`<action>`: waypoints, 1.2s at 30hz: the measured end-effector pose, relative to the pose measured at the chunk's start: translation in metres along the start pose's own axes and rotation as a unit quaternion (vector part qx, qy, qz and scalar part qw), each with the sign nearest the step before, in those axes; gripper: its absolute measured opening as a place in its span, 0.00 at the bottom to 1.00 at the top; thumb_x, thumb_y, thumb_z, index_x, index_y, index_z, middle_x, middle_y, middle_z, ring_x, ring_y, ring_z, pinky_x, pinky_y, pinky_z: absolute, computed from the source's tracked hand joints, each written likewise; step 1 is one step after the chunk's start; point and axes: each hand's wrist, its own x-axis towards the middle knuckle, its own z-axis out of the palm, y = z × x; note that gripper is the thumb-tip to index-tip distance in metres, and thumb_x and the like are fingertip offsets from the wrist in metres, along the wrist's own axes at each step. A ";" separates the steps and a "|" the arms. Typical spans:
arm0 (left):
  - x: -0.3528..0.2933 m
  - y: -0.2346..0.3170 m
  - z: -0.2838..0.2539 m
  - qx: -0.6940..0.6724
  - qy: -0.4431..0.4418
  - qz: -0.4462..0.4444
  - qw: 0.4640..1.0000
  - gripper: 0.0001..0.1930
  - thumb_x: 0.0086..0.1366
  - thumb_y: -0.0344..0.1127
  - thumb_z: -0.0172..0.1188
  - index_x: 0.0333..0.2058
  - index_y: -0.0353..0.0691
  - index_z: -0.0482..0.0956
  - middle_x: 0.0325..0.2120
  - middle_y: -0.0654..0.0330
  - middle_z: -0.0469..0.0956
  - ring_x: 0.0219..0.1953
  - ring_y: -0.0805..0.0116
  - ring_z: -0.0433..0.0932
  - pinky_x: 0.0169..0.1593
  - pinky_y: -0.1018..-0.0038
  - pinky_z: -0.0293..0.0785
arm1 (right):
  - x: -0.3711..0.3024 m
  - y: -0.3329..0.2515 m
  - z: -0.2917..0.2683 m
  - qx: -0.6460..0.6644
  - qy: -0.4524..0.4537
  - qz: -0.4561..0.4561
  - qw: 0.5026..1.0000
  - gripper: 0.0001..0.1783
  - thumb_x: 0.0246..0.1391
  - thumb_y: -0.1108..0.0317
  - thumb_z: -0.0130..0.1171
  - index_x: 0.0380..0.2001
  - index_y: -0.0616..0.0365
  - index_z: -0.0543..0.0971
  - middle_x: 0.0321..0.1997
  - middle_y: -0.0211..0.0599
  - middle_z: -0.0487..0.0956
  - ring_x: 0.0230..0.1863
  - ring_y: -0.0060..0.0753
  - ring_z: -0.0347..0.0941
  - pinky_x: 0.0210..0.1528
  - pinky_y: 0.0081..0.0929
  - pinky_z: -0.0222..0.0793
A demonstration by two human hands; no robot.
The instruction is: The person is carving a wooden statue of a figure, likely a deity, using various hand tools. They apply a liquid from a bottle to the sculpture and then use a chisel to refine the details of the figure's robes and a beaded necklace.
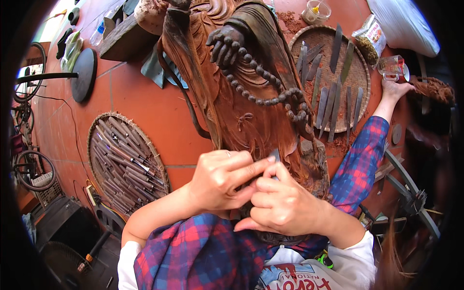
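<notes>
A carved wooden statue (241,116) with a string of carved beads (261,100) in its raised hand (226,48) lies before me, its lower end at my lap. Over that end my right hand (285,200) is closed round a small flat metal blade (275,155), of which only a short grey piece shows between the fingers. My left hand (224,179) is closed too, its index finger pressed along the same blade from the left. Both hands touch each other low over the wood. Most of the blade and its contact with the statue are hidden.
At the left, a round woven basket (163,166) holds many wooden-handled carving tools (128,164). On the right, a woven tray (368,96) carries several flat metal blades (336,48). Beyond it stand a glass mug (392,67), a plastic bag (371,38) and a small tub (316,12).
</notes>
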 end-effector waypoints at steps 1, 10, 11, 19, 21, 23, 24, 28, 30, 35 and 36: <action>0.004 -0.003 -0.003 0.018 0.015 0.007 1.000 0.24 0.45 0.35 0.68 0.46 0.42 0.86 0.18 0.66 0.68 0.18 0.68 0.72 0.22 0.72 0.68 | 0.007 0.003 -0.002 -0.004 0.000 -0.005 1.000 0.18 0.46 0.56 0.71 0.16 0.56 0.76 0.18 0.28 0.69 0.30 0.33 0.67 0.49 0.43 0.62; 0.004 -0.009 -0.005 0.037 0.022 0.013 0.999 0.25 0.46 0.36 0.69 0.47 0.43 0.86 0.18 0.67 0.68 0.18 0.69 0.71 0.22 0.72 0.68 | 0.012 0.007 -0.005 -0.009 -0.003 -0.019 1.000 0.19 0.45 0.57 0.72 0.14 0.57 0.75 0.18 0.29 0.70 0.30 0.33 0.68 0.48 0.43 0.63; -0.005 -0.004 0.000 0.054 0.000 -0.004 0.999 0.25 0.46 0.36 0.68 0.48 0.43 0.86 0.18 0.67 0.68 0.18 0.69 0.72 0.22 0.72 0.67 | 0.004 0.008 0.002 -0.007 0.000 -0.016 1.000 0.20 0.46 0.57 0.72 0.14 0.56 0.75 0.18 0.29 0.70 0.30 0.33 0.68 0.49 0.43 0.63; -0.008 -0.004 0.002 0.036 0.003 0.010 0.999 0.25 0.47 0.36 0.69 0.48 0.42 0.85 0.18 0.67 0.68 0.18 0.70 0.72 0.22 0.72 0.67 | -0.001 0.007 0.001 -0.010 -0.020 -0.028 0.999 0.19 0.47 0.57 0.71 0.14 0.56 0.75 0.17 0.28 0.71 0.31 0.32 0.68 0.49 0.46 0.65; -0.012 -0.003 0.006 0.030 -0.002 0.010 1.000 0.25 0.47 0.36 0.69 0.48 0.43 0.85 0.18 0.68 0.67 0.18 0.70 0.71 0.22 0.73 0.66 | -0.005 0.004 -0.001 -0.010 -0.038 -0.017 0.999 0.20 0.48 0.57 0.70 0.14 0.56 0.75 0.17 0.28 0.72 0.31 0.31 0.69 0.51 0.47 0.65; -0.004 -0.006 -0.001 0.039 0.015 0.014 0.999 0.25 0.47 0.36 0.69 0.48 0.43 0.85 0.18 0.68 0.67 0.18 0.71 0.71 0.22 0.72 0.66 | 0.007 0.005 -0.010 -0.021 -0.036 -0.030 0.999 0.19 0.47 0.57 0.69 0.14 0.57 0.76 0.18 0.28 0.72 0.31 0.31 0.70 0.52 0.46 0.65; 0.000 -0.007 -0.003 0.043 0.023 0.017 0.999 0.25 0.48 0.36 0.68 0.49 0.43 0.85 0.18 0.68 0.67 0.18 0.71 0.71 0.22 0.72 0.66 | 0.011 0.006 -0.012 -0.028 -0.035 -0.034 0.998 0.19 0.47 0.57 0.69 0.14 0.57 0.76 0.18 0.28 0.72 0.31 0.31 0.70 0.53 0.46 0.66; -0.015 -0.002 0.005 0.026 -0.003 0.005 1.000 0.27 0.47 0.36 0.68 0.50 0.43 0.85 0.18 0.68 0.67 0.19 0.71 0.72 0.21 0.72 0.65 | -0.002 0.003 -0.001 -0.040 -0.062 -0.025 0.997 0.19 0.48 0.55 0.68 0.15 0.58 0.79 0.17 0.28 0.71 0.31 0.32 0.69 0.52 0.47 0.65; -0.009 -0.003 0.000 0.038 0.001 0.010 0.999 0.27 0.47 0.36 0.67 0.50 0.42 0.85 0.18 0.68 0.67 0.19 0.71 0.72 0.22 0.73 0.65 | 0.003 0.003 -0.004 -0.023 -0.063 -0.013 0.998 0.20 0.49 0.56 0.68 0.15 0.59 0.78 0.17 0.29 0.72 0.32 0.32 0.70 0.56 0.49 0.65; -0.012 0.000 0.002 0.037 -0.005 0.009 0.999 0.25 0.48 0.36 0.69 0.48 0.41 0.85 0.19 0.67 0.69 0.18 0.70 0.72 0.21 0.73 0.66 | -0.004 0.001 0.000 -0.024 -0.059 -0.006 0.998 0.19 0.48 0.56 0.69 0.15 0.59 0.78 0.18 0.30 0.72 0.31 0.32 0.70 0.58 0.52 0.64; -0.011 -0.001 0.005 0.011 -0.006 0.015 1.000 0.24 0.48 0.36 0.69 0.47 0.41 0.85 0.19 0.67 0.69 0.18 0.70 0.72 0.21 0.73 0.66 | -0.006 -0.002 -0.003 -0.007 -0.068 0.004 0.998 0.19 0.48 0.56 0.69 0.15 0.59 0.78 0.18 0.30 0.72 0.32 0.32 0.71 0.58 0.52 0.64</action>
